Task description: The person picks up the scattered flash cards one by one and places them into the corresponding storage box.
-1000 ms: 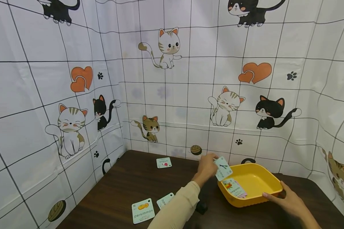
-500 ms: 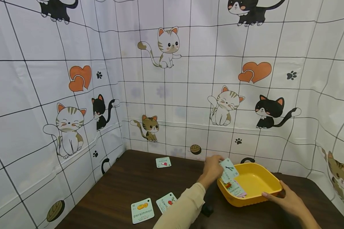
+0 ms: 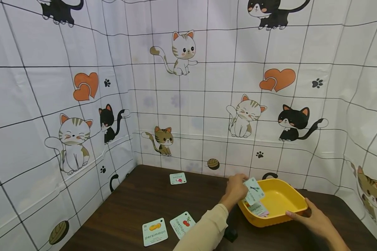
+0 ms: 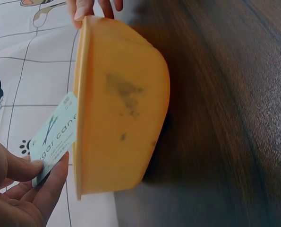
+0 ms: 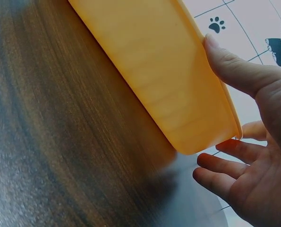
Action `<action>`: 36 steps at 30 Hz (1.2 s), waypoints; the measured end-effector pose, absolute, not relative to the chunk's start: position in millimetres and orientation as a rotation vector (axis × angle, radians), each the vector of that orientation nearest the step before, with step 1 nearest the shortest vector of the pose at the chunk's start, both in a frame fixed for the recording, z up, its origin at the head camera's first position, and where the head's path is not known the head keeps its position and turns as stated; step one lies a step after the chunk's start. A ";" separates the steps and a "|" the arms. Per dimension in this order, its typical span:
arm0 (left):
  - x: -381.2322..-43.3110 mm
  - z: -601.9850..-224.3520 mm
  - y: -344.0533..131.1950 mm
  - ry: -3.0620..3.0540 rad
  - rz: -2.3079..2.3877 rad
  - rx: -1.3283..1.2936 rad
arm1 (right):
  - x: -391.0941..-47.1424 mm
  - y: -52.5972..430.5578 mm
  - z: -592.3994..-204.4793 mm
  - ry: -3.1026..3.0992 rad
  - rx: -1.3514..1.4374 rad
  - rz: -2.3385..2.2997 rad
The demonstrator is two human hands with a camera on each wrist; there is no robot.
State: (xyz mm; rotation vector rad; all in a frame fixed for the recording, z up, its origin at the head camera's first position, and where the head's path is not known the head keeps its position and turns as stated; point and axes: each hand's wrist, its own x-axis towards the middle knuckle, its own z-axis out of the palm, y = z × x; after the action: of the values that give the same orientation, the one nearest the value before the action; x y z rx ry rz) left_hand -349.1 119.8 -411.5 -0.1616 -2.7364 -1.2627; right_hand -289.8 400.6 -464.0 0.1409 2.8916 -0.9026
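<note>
My left hand [image 3: 237,189] pinches a pale green sugar cane card [image 3: 254,190] between thumb and fingers, tilted over the left rim of a yellow plastic basket [image 3: 271,220]. In the left wrist view the card [image 4: 55,135] overlaps the rim, and its upper edge is hidden behind the basket wall. Several cards [image 3: 258,209] lie inside the basket at its left end, partly covered by the held one. My right hand [image 3: 317,219] grips the basket's right corner. In the right wrist view the thumb presses one side near the rim, while fingers [image 5: 220,182] reach round the end.
A persimmon card [image 3: 155,232] and a hawthorn card [image 3: 182,224] lie on the dark wooden table [image 3: 138,202]. Another card [image 3: 177,178] lies near the back edge. A small black object [image 3: 230,234] sits beside my left forearm. A cat-print curtain [image 3: 188,104] hangs behind the table.
My left hand has moved right and slightly down, carrying the sugar cane card further over the basket. The hawthorn card has come into fuller view. My right hand stays on the basket.
</note>
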 end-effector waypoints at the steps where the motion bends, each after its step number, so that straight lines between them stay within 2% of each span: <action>1: -349.1 -412.2 120.8 -2.741 -1.258 -0.160 | -289.8 400.6 -464.0 2.893 0.138 -0.903; 36: -342.1 -420.2 144.8 -2.848 -1.183 -0.194 | -288.9 400.6 -462.9 2.894 0.143 -0.919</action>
State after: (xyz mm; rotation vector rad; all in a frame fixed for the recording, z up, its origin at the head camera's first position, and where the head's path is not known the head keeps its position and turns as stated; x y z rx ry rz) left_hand -342.1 144.8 -420.2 -0.1945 -2.8483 -1.1832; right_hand -288.9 400.6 -462.9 0.1435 2.8943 -0.9188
